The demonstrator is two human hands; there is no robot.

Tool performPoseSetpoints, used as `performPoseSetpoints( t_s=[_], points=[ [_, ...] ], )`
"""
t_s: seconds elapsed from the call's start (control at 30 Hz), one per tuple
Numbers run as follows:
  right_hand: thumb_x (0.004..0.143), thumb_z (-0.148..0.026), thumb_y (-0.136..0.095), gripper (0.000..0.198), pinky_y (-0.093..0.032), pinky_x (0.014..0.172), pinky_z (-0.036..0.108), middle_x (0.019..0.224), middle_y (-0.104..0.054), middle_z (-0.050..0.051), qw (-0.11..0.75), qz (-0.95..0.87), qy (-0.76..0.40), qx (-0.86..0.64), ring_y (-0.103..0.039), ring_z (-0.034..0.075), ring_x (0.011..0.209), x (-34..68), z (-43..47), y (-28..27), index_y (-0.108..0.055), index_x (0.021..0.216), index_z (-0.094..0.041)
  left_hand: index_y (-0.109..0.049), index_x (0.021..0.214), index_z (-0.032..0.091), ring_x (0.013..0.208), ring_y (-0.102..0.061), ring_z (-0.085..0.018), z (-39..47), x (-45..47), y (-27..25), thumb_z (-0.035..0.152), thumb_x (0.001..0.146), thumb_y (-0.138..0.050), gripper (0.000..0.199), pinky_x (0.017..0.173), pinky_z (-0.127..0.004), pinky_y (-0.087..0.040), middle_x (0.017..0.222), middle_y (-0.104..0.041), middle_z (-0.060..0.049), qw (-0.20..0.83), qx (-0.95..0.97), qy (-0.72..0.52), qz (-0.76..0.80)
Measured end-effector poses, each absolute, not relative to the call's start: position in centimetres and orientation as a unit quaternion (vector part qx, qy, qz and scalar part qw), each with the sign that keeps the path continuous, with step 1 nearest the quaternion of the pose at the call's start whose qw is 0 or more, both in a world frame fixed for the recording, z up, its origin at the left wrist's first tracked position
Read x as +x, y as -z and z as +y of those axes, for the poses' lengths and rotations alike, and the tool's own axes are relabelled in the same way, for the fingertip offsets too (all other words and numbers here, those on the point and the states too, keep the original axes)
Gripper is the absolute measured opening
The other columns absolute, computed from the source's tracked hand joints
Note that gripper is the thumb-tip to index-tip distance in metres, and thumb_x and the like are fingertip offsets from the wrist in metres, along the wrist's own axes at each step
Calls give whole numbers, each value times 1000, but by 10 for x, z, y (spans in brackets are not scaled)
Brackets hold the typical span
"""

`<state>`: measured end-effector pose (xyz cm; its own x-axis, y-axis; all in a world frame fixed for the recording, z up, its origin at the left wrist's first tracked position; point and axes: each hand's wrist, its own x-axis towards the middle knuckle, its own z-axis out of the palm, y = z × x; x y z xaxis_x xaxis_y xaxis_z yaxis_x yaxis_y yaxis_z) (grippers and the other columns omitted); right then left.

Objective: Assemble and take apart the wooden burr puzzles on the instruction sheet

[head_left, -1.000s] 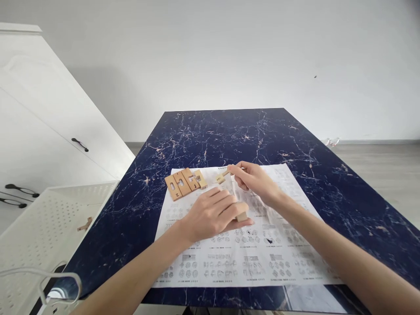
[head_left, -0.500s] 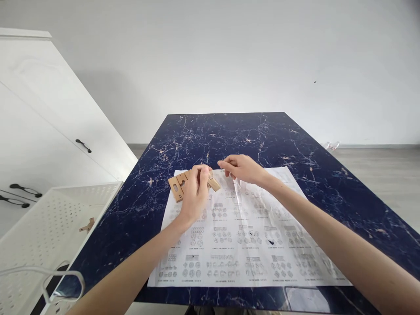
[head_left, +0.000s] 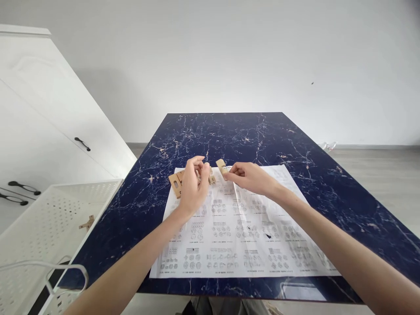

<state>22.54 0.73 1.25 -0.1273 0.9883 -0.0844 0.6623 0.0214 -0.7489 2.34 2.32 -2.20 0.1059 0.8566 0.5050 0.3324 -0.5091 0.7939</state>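
My left hand (head_left: 194, 186) is over the left part of the instruction sheet (head_left: 229, 218), fingers curled and thumb raised. A numbered wooden puzzle piece (head_left: 212, 179) juts out past its thumb, apparently held by the fingers, which partly hide it. Under and left of this hand lie more flat wooden pieces; one slotted piece (head_left: 176, 185) marked 2 shows at the end. My right hand (head_left: 247, 176) pinches a notched wooden puzzle piece (head_left: 221, 167) between thumb and fingers, just right of the left hand and apart from it.
A dark blue marbled table (head_left: 223, 135) bears the creased sheet. At left stands a white perforated basket (head_left: 42, 218) with a wooden piece (head_left: 87, 222) inside, beside white cabinets (head_left: 49, 118) with black handles. A pale wall rises behind the table.
My right hand, earlier without a visible piece, now pinches a notched wooden piece and has moved slightly right and down. The piece by my left hand has turned more upright.
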Motion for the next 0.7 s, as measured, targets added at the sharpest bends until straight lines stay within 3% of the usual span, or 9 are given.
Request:
performPoseSetpoints(
  t_s=[0.1, 0.23, 0.47, 0.53, 0.7],
  points=[
    [96, -51, -65, 41, -33, 55, 30, 66, -67, 2, 202, -677, -255, -660, -56, 16, 58, 219, 17, -3, -58, 68, -22, -56, 122, 25, 98, -67, -19, 27, 21, 24, 40, 112, -49, 19, 84, -35, -55, 111, -67, -7, 210, 696, -536, 429],
    [98, -47, -63, 41, -32, 57, 31, 70, -71, 6, 189, -683, -221, -670, -63, 21, 64, 205, 24, 6, -58, 65, -22, -57, 115, 24, 94, -66, -19, 30, 20, 25, 36, 111, -49, 15, 83, -36, -53, 111, -68, -7, 211, 679, -540, 451],
    [107, -45, -49, 34, -41, 62, 31, 81, -75, 4, 241, -709, -234, -620, -63, 18, 66, 232, -11, 3, -70, 92, -22, -59, 109, 24, 92, -66, -18, 30, 19, 21, 33, 111, -49, 13, 82, -35, -52, 106, -70, -6, 182, 676, -544, 463],
    [107, -49, -49, 36, -42, 59, 31, 76, -73, 3, 251, -707, -261, -607, -60, 17, 60, 248, -39, 2, -70, 95, -23, -58, 110, 24, 94, -66, -19, 32, 18, 21, 32, 111, -49, 12, 84, -35, -53, 107, -70, -6, 169, 683, -542, 460],
    [107, -56, -51, 39, -44, 61, 30, 76, -69, 3, 285, -667, -308, -616, -61, 19, 67, 281, -120, 10, -72, 98, -25, -58, 110, 23, 108, -64, -24, 39, 13, 26, 32, 108, -53, 10, 96, -43, -52, 116, -66, -9, 84, 768, -470, 426]
  ],
)
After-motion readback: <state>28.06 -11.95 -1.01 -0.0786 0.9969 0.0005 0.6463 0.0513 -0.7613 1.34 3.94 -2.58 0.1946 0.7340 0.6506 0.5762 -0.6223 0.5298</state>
